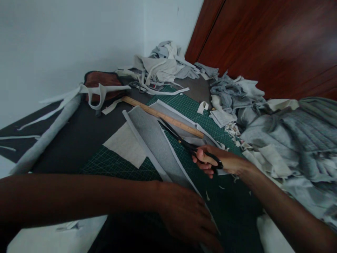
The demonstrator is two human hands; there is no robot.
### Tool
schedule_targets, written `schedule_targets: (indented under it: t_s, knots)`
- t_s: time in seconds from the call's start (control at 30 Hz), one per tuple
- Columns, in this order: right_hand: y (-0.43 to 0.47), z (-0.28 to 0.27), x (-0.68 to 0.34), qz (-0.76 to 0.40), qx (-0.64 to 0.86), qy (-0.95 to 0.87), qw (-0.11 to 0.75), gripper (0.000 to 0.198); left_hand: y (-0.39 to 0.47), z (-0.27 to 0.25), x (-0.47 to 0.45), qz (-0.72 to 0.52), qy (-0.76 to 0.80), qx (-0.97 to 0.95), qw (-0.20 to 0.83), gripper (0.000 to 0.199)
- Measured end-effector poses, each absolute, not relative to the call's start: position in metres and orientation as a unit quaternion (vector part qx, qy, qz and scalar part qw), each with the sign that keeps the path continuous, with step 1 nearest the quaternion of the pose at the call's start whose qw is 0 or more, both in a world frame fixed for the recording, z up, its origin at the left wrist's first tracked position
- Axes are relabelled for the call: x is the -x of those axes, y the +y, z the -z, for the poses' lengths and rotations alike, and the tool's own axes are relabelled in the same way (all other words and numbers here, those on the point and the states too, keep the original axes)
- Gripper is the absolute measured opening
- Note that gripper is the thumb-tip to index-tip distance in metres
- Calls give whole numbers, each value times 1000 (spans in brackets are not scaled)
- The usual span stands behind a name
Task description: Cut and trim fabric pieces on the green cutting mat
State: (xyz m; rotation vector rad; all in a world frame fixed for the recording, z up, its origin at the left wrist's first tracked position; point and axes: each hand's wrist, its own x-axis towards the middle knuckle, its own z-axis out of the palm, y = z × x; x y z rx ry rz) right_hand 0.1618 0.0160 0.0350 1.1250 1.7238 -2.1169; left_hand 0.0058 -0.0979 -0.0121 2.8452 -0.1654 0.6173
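My right hand (207,160) is closed around the handles of black scissors (181,140), its thumb through one loop. Their blades point up and to the left, along the edge of a grey fabric strip (155,130). My left hand (188,214) lies over the near end of that strip with its fingers stretched toward the lower right; its fingertips are dim. Just beyond the blades, a wooden ruler (163,117) rests across another grey piece of fabric (181,129). Beneath everything is a green cutting mat (105,161).
A beige fabric piece (127,146) lies left of the strip. Heaped grey and white scraps (163,66) stand against the wall, and more fabric (284,126) is piled at the right. A grey fabric roll (52,131) and a brown pouch (101,80) sit at the left.
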Motion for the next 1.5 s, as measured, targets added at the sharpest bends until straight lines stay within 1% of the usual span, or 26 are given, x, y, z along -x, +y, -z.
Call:
schedule_targets:
  t_s: [0.07, 0.17, 0.23, 0.3, 0.43, 0.53, 0.6, 0.67, 0.7, 0.8, 0.87, 0.97, 1.1, 1.23, 1.37, 1.43, 1.5]
  knots:
    - [13, -35, -164, 719, -371, 581, 91, 73, -95, 10, -5, -210, -62, -971, 98, 24]
    - [13, -34, -163, 714, -362, 593, 92, 69, -84, 0, 2, -204, -58, -973, 88, 29]
    - [14, -34, -160, 697, -363, 610, 97, 69, -72, -10, 15, -188, -18, -979, 72, 29]
    - [15, -35, -158, 690, -368, 615, 97, 71, -58, -22, 37, -191, 33, -981, 34, 35]
    - [14, -35, -155, 708, -374, 595, 70, 71, -35, -38, 100, -219, 203, -953, -54, 36]
    - [12, -34, -154, 703, -375, 601, 59, 69, -22, -35, 141, -237, 333, -910, -62, 39]
    - [9, -34, -154, 687, -377, 619, 57, 68, -14, -27, 155, -235, 424, -874, -32, 38]
    - [5, -36, -155, 637, -393, 660, 69, 67, -5, -18, 160, -257, 494, -831, 6, 32]
    - [2, -37, -157, 591, -411, 690, 76, 66, -1, -13, 161, -260, 514, -817, 13, 31]
    - [-8, -39, -165, 400, -466, 785, 78, 57, 7, -2, 162, -240, 540, -807, 25, 35]
    - [-14, -37, -175, 304, -482, 818, 77, 49, 8, 2, 165, -222, 550, -805, 26, 40]
    - [-20, -30, -193, 251, -492, 829, 88, 40, 5, 3, 169, -207, 568, -796, 24, 44]
    - [-22, -28, -211, 244, -503, 825, 82, 37, 1, 0, 171, -162, 601, -782, 6, 46]
    - [-21, -34, -219, 256, -497, 826, 73, 35, -7, -3, 166, -110, 630, -768, -44, 52]
    - [-15, -36, -225, 281, -484, 827, 60, 38, -22, -1, 158, -74, 644, -757, -77, 60]
    - [-8, -35, -230, 317, -469, 823, 49, 43, -32, 0, 155, -69, 669, -736, -75, 63]
    - [2, -35, -234, 390, -439, 808, 49, 48, -42, 3, 151, -66, 693, -715, -65, 65]
